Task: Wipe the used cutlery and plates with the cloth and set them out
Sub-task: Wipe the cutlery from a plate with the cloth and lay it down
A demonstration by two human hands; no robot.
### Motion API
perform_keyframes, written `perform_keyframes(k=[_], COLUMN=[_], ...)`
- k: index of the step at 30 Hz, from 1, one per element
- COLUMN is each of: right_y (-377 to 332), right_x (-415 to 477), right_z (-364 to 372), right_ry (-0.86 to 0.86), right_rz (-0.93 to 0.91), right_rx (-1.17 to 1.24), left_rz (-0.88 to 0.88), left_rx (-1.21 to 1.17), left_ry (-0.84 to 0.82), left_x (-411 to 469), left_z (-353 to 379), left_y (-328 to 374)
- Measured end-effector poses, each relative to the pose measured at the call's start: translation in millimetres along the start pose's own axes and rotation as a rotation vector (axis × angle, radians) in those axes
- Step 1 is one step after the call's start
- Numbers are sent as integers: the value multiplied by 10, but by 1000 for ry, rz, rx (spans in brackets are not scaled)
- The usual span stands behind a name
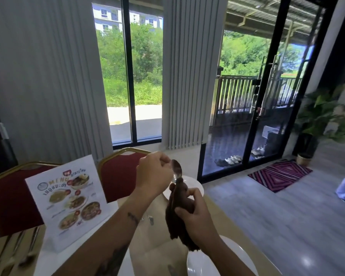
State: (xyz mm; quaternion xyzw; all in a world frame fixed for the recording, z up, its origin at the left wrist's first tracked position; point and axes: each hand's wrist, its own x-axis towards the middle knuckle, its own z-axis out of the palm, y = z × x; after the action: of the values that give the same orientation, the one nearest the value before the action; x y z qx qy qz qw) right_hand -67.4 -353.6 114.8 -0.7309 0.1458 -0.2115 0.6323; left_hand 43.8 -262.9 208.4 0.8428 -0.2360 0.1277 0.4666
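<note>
L hand point(153, 174) pinches spoon point(177, 169) at bowl end, up right of menu card point(68, 198). R hand point(194, 215) grips brown cloth point(178, 214) wrapped round spoon handle, above tabletop point(153, 243).

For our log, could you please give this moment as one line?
left hand: pinches spoon | right hand: grips cloth round its handle

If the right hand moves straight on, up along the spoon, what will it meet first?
Most likely the spoon bowl just above the cloth, then the left hand pinching it; depth is unclear.
</note>
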Motion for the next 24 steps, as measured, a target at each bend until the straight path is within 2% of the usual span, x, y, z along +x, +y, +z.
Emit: perform_keyframes(k=[4,8,11,14,16,18,21,24], right_y=[141,137,170,200,198,184,169,148], right_x=[27,88,174,252,268,271,311,350], right_z=[-135,-305,-293,-260,-199,-68,167,298], right_ry=[20,148,325,470,414,306,205,219], right_rz=[38,61,106,260,342,373,374,367], right_rx=[-80,-28,152,494,705,828,845,749], left_rz=[-54,-12,-123,-320,-436,-459,-388,-279], left_rx=[-21,142,180,-15,-174,-241,-185,-167], left_ry=[13,-164,-158,-48,-34,-89,-211,-311], left_x=[13,-65,-123,-170,-218,-306,-458,-558], left_z=[-89,-125,-135,-143,-136,-76,51,118], left_y=[-179,-413,-521,-590,-608,-623,-659,-702])
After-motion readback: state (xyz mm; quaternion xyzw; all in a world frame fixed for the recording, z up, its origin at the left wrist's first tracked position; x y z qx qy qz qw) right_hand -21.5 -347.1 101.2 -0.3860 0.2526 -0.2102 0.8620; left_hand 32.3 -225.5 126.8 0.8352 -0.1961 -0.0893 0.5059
